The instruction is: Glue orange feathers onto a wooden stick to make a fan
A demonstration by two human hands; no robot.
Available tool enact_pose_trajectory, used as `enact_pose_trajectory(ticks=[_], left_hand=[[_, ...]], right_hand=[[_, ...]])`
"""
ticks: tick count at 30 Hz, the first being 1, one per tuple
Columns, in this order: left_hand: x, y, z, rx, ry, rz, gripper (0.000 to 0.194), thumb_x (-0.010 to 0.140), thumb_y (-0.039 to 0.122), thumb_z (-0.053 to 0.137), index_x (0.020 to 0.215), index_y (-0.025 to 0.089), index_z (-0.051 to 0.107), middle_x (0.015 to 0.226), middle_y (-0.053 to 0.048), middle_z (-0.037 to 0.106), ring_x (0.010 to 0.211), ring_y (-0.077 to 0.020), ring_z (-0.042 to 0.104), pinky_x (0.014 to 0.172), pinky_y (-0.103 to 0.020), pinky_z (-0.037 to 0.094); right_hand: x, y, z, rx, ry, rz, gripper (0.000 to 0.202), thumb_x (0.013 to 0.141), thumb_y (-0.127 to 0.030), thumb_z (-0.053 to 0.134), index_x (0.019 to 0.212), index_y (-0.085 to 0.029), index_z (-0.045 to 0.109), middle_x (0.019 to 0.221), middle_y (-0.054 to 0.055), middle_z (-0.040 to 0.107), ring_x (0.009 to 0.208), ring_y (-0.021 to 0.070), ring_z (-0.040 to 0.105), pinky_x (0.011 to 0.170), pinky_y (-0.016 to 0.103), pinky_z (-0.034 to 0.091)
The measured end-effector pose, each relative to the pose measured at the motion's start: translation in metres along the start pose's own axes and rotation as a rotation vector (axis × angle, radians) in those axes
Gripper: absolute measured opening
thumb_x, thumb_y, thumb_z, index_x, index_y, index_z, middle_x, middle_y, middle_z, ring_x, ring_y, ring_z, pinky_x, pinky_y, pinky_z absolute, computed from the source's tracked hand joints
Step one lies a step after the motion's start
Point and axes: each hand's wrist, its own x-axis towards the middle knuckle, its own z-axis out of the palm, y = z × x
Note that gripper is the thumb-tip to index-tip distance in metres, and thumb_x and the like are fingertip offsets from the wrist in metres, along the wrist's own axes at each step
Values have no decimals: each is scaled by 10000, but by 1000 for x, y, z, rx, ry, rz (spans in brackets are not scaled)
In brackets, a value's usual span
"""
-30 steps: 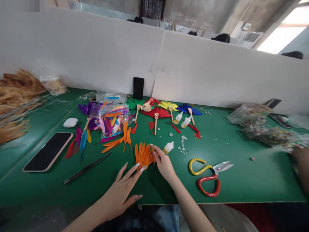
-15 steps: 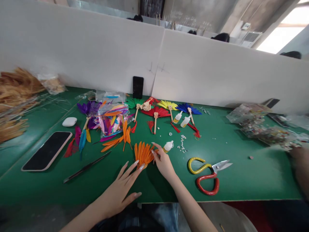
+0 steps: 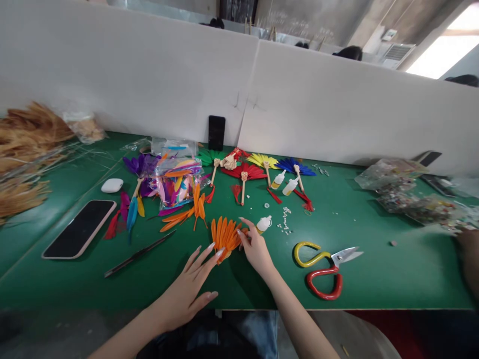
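Observation:
An orange feather fan [image 3: 224, 234], its feathers spread upward, lies flat on the green table near the front. My left hand [image 3: 190, 286] is open with its fingers stretched out, fingertips resting on the fan's lower left part. At the fan's right edge, the thumb and fingers of my right hand [image 3: 256, 249] close on an orange feather; their exact grip is partly hidden. A small white glue bottle [image 3: 264, 224] stands tilted just beyond the right hand. Loose orange feathers [image 3: 179, 218] lie up and left of the fan.
Yellow-and-red-handled scissors [image 3: 325, 269] lie right, tweezers [image 3: 138, 254] and a phone [image 3: 80, 229] left. Behind are finished fans, such as a red one [image 3: 243, 173], two glue bottles, white beads [image 3: 285, 219] and a bag of feathers [image 3: 179, 184]. Another person's hand [image 3: 467, 254] is at far right.
The view has shifted slightly, so everything sits a little further right. Both hands stay at the orange fan with nearly the same pose.

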Motion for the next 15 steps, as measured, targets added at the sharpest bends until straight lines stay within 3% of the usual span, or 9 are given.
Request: enact_pose_trajectory(ticks=[7, 15], left_hand=[[3, -2, -4, 29, -56, 63, 620, 978, 443, 228, 1483, 192, -28, 1508, -39, 268, 1405, -239, 153, 1137, -464, 145], [5, -3, 1, 67, -103, 95, 670, 961, 482, 271, 1482, 192, -35, 1516, -52, 235, 1398, -252, 175, 1133, -470, 131]], right_hand=[[-1, -2, 0, -1, -5, 22, 418, 897, -299, 429, 1296, -173, 413, 577, -45, 567, 522, 159, 624, 583, 260, 480], [-1, -4, -1, 28, 2, 18, 413, 900, -292, 409, 1290, -157, 419, 576, -45, 554, 525, 161, 620, 595, 267, 483]])
